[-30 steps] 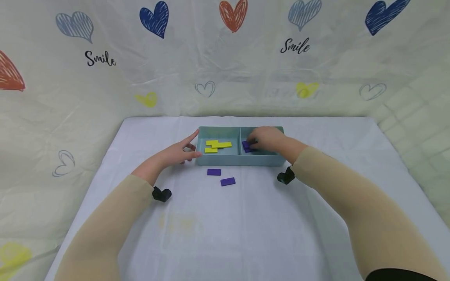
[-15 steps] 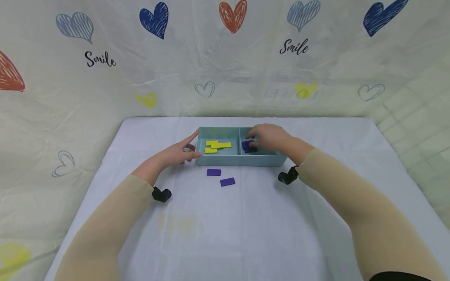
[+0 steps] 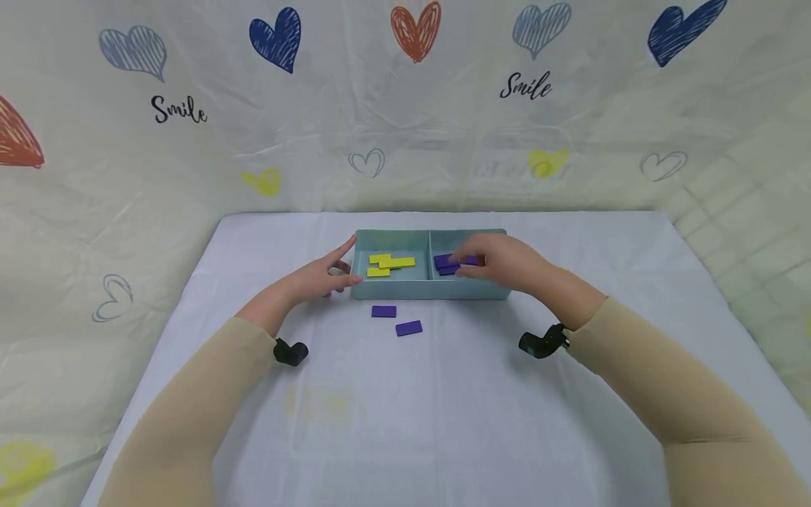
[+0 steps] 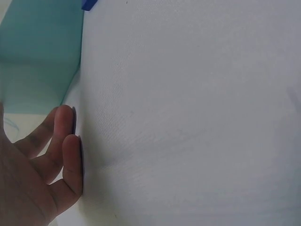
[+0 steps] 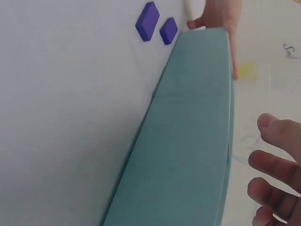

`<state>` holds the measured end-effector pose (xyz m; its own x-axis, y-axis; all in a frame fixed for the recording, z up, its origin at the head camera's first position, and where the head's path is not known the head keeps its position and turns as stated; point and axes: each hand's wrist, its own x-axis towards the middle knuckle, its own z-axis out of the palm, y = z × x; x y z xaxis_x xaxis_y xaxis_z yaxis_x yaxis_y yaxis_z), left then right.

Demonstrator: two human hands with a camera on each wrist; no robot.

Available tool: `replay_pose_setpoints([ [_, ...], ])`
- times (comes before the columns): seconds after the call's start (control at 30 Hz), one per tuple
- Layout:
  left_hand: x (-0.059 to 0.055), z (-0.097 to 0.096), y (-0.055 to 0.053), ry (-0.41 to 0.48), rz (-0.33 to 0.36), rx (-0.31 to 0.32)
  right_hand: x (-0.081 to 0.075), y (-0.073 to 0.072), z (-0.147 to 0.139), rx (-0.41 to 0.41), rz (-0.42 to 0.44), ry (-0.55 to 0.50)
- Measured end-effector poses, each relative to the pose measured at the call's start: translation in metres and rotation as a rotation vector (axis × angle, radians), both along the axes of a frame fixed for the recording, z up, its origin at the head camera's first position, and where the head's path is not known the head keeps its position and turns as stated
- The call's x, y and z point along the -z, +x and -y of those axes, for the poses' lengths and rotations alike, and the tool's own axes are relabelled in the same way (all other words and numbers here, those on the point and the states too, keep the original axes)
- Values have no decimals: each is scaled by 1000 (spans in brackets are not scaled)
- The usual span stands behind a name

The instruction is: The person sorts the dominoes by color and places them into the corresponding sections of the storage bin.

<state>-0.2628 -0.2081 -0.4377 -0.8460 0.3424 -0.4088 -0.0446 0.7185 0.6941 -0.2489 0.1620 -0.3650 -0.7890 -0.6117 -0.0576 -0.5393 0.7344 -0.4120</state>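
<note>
A pale teal box [image 3: 405, 290] with two compartments stands on the table. Flat yellow blocks [image 3: 399, 263] lie in its left compartment, and several purple blocks [image 3: 445, 260] lie in the right one. My left hand [image 3: 317, 277] touches the left end of the box, index finger and thumb spread toward its two corners; its other fingers [image 4: 71, 160] bend down by the cloth. Over the right compartment is my right hand [image 3: 507, 262], fingers loosely bent and apart above the purple blocks. The right wrist view shows nothing between its fingers [image 5: 270, 165].
Two loose purple blocks [image 3: 384, 311] lie on the white cloth [image 3: 405, 408] in front of the box. Behind the table hangs a pale sheet [image 3: 304, 141] printed with hearts and words. A black wrist camera [image 3: 543, 342] sits below the right wrist.
My right hand has drawn back to the right and toward me, uncovering more purple blocks in the right compartment. The left hand and the two loose blocks stay put.
</note>
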Motion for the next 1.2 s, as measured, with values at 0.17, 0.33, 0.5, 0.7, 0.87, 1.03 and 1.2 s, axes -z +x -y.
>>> replay_pose_setpoints([
  [0.17, 1, -1, 0, 0, 4, -6, -1, 18, -4, -21, 15, 8],
  [0.33, 0, 0, 0, -3, 2, 1, 2, 26, -2, -39, 10, 3],
  [0.5, -1, 0, 0, -7, 10, 9, 9, 29, 4, -81, 13, 2],
  [0.7, -3, -2, 1, -17, 8, 7, 23, 38, 26, -174, 12, 63],
  [0.87, 1, -2, 0, -2, 8, -2, 40, 43, 46, -256, -32, 109],
  [1.03, 4, -1, 0, 8, 4, -6, 51, 43, 64, -335, -82, 170],
  [1.2, 2, -2, 0, 4, 3, -5, 56, 45, 76, -357, -111, 266],
])
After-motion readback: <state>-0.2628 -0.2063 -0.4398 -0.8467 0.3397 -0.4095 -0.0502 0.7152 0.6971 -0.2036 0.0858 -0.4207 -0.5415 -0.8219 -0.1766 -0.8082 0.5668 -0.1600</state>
